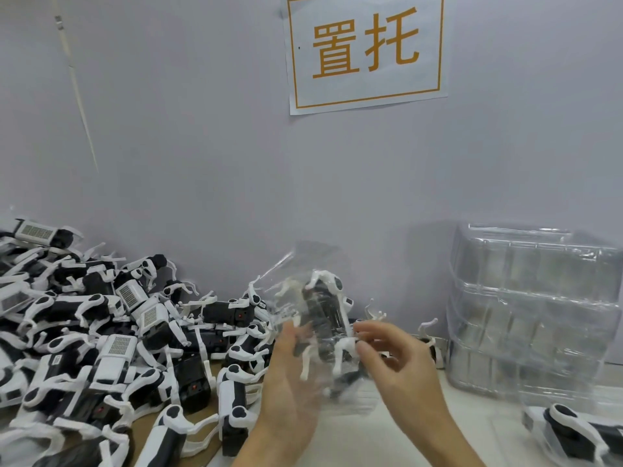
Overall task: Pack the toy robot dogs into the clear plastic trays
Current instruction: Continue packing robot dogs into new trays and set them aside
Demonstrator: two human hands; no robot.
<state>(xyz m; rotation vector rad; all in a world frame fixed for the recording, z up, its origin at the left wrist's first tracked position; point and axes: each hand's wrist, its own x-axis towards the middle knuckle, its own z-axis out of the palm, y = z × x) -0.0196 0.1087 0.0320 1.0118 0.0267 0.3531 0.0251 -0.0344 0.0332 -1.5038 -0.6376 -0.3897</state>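
- We hold one toy robot dog (pixel 325 318) up off the desk, mid-air, roughly upright w/ legs out to both sides, inside a clear plastic tray (pixel 303 298) that wraps it. Raised like this, we judge, so we can seat the dog in its moulded shape and check the fit.
- Left hand (pixel 290 382): palm turned up and inward, fingers fairly straight, cupping tray + dog from below and left; it props more than it clamps.
- Right hand (pixel 394 362): fingers curled, fingertips (pixel 362 328) pinching at the tray's right edge by the dog's leg, prob. pressing dog and plastic together. Exact contact blurred, can't tell more.
- Both forearms come up from the near edge of the desk (pixel 371 436), converging.
- Loose pile of dogs (pixel 111 338) covers the desk's left side to the back wall: unpacked stock, in easy reach.
- Stack of empty trays (pixel 529 315) stands at the back right, against the wall.
- One more dog (pixel 573 433) lies at the near right corner, seemingly in plastic already.
- Sign (pixel 365 52) w/ orange characters hangs on the wall above.
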